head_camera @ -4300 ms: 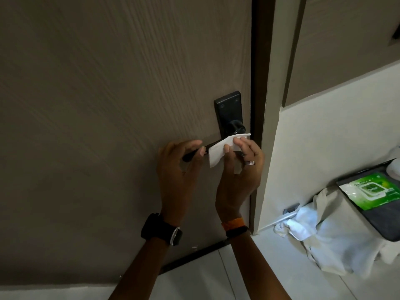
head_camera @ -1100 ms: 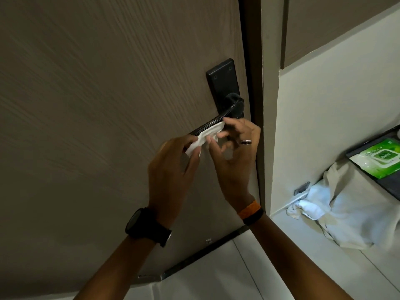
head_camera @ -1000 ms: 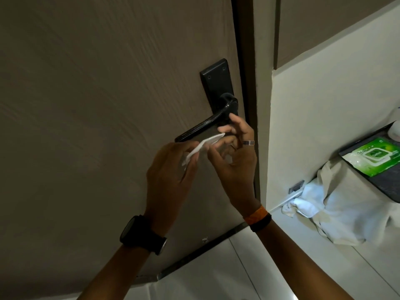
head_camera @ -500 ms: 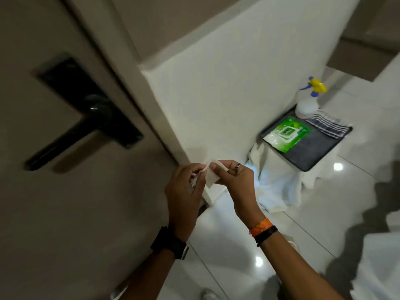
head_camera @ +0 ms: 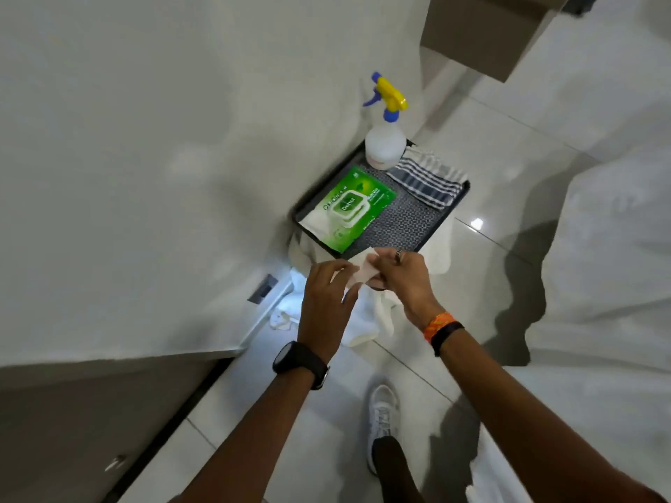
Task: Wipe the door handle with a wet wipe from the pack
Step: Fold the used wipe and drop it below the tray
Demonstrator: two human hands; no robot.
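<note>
A small white wet wipe (head_camera: 364, 271) is pinched between both my hands, in front of me and just short of the tray's near edge. My left hand (head_camera: 326, 292) grips its left side and my right hand (head_camera: 405, 275), with a ring, grips its right side. The green wipe pack (head_camera: 346, 208) lies flat on a dark tray (head_camera: 414, 226) just beyond my hands. The door handle is out of view; only the door's lower corner (head_camera: 72, 430) shows at the bottom left.
A spray bottle (head_camera: 385, 139) with a yellow and blue trigger and a striped cloth (head_camera: 426, 177) also sit on the tray, which rests on a white-draped stand (head_camera: 366, 321) against the white wall. My white shoe (head_camera: 381, 415) is on the glossy tiled floor.
Both hands came off the door handle with the wipe. My view swung right and down, from the door to the tray; the hands now hold the wipe near the tray's edge.
</note>
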